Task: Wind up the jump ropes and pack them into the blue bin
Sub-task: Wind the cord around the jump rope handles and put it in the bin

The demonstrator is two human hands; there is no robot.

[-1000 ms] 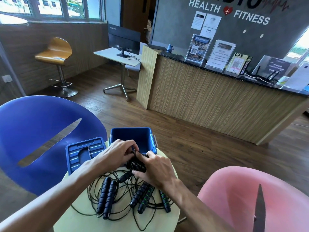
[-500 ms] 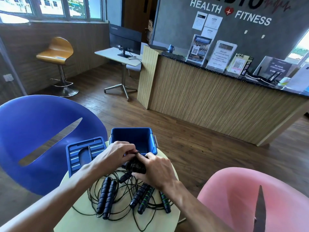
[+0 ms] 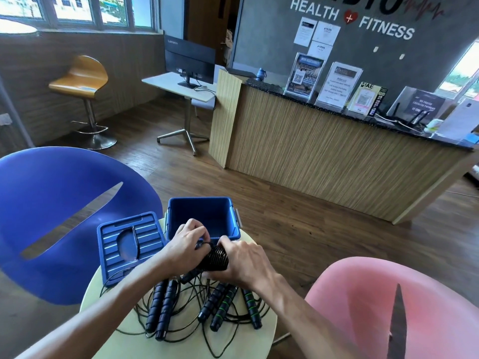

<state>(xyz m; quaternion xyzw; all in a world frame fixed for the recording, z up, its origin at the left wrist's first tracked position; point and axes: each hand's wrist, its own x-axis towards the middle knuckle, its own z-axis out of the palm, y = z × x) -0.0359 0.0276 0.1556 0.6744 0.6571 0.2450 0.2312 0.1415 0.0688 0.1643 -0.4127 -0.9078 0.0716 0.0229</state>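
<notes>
Head cam Q: why both hands on it?
A: right hand (image 3: 246, 260) clamps the wound rope bundle (image 3: 216, 259) so coils stay tight; left hand (image 3: 188, 242) pinches the loose end, just before the blue bin (image 3: 204, 216).

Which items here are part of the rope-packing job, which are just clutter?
Job:
- wound rope bundle, gripped by left hand and right hand
- loose jump ropes tangled on the round table
- blue bin, open
- bin lid, beside the bin

Just there:
- blue chair
- pink chair
- orange stool
- monitor
- reception counter
</notes>
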